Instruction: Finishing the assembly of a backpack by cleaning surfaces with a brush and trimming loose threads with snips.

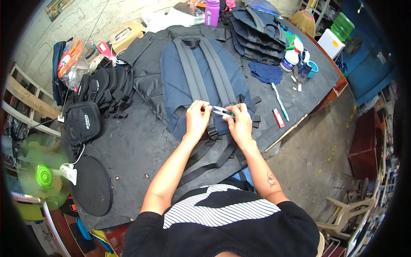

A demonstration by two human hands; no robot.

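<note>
A navy backpack with two grey shoulder straps lies strap side up on the dark table. Over its lower end, my right hand grips a pair of small thread snips, blades pointing toward my left hand. The fingertips of my left hand are pinched together beside the blade tips; whatever they hold is too fine to make out. A black buckle sits on the webbing between my wrists. Loose black webbing straps trail from the pack toward my body.
Several black pouches lie at left, near a round black disc and a spinning green fan. On the right are stacked navy pieces, a spray bottle, a toothbrush and a red-and-white lighter. A purple bottle stands far back.
</note>
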